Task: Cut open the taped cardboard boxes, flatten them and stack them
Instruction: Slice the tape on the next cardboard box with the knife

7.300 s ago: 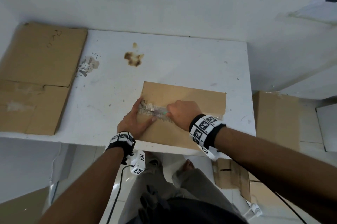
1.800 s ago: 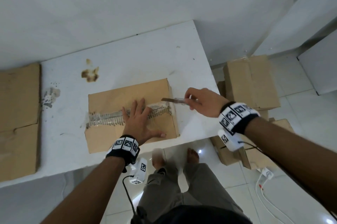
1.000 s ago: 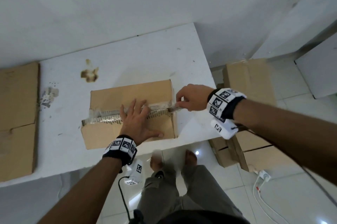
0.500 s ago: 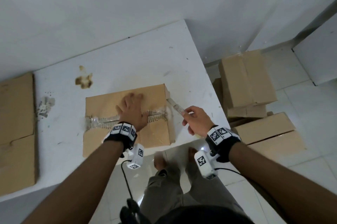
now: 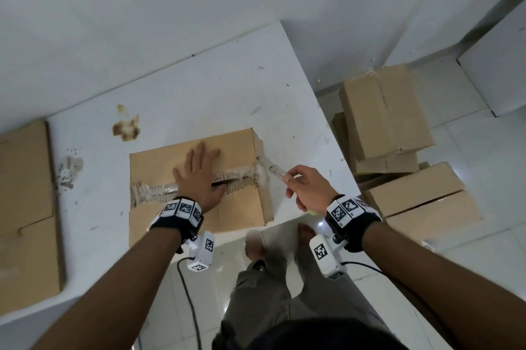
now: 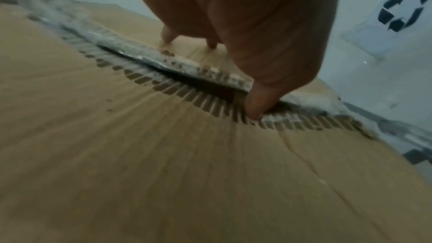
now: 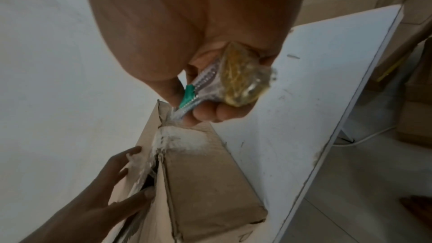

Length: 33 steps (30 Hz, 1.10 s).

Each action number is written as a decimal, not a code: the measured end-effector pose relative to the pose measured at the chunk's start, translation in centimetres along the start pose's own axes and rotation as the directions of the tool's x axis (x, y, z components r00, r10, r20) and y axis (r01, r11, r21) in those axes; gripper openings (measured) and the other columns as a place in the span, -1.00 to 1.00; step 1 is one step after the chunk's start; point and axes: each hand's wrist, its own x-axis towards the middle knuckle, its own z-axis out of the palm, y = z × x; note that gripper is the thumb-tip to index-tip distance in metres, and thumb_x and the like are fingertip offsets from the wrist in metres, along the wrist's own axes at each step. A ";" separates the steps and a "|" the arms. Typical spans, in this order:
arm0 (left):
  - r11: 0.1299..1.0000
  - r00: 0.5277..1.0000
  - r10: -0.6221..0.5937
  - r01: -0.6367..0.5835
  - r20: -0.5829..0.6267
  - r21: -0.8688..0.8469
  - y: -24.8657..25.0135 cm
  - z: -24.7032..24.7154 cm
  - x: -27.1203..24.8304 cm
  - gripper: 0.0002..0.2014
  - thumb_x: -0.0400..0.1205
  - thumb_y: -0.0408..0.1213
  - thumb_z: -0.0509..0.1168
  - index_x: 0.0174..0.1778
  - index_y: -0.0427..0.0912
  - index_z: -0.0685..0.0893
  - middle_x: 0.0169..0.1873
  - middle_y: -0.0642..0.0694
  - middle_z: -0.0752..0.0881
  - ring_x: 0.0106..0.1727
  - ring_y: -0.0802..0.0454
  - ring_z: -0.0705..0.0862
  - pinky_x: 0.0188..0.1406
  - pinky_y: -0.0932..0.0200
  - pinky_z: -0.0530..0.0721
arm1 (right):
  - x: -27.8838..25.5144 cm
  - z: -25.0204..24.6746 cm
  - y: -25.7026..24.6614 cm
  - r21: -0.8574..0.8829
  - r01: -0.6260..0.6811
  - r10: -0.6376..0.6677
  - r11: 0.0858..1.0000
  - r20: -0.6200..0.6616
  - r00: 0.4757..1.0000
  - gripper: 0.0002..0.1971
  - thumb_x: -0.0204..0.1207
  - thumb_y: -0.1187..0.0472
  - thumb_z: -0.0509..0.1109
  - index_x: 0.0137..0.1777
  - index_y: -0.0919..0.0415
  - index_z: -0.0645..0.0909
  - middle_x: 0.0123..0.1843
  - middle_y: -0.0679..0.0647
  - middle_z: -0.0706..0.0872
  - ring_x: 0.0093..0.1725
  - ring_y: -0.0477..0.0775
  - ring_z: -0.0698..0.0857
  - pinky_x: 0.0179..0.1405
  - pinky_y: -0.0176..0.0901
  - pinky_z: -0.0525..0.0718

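A brown cardboard box (image 5: 236, 207) lies on the white table (image 5: 199, 99) near its front edge. A torn taped seam (image 5: 242, 177) runs across its top and stands partly split. My left hand (image 5: 199, 176) lies flat on the box top with straight fingers, its thumb (image 6: 254, 103) at the slit. My right hand (image 5: 308, 193) grips a utility knife (image 5: 273, 168) with a clear handle (image 7: 233, 84). The blade tip meets the tape at the box's right end (image 7: 177, 136).
Flattened cardboard (image 5: 25, 207) lies at the table's left end. Several closed boxes (image 5: 387, 113) stand stacked on the tiled floor to the right of the table. A brown stain (image 5: 126, 129) marks the tabletop behind the box. My legs (image 5: 273, 278) are below the table edge.
My left hand has slid further onto the far half of the box top. My right hand has come round to the box's right end, with the knife now at the end tape.
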 end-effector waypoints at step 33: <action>0.984 0.960 0.001 -0.050 -0.281 -0.170 -0.3 4.2 0.8 -0.20 0.58 0.18 -0.02 0.80 0.05 0.11 0.80 -0.09 -0.09 0.80 -0.18 -0.22 0.61 -0.47 -0.41 | -0.2 -2.1 0.3 -0.592 0.179 0.044 0.786 0.342 0.939 -0.73 0.53 -0.20 0.45 -0.20 -0.02 0.74 -0.42 -0.04 0.80 -0.41 -0.08 0.77 0.02 0.08 0.79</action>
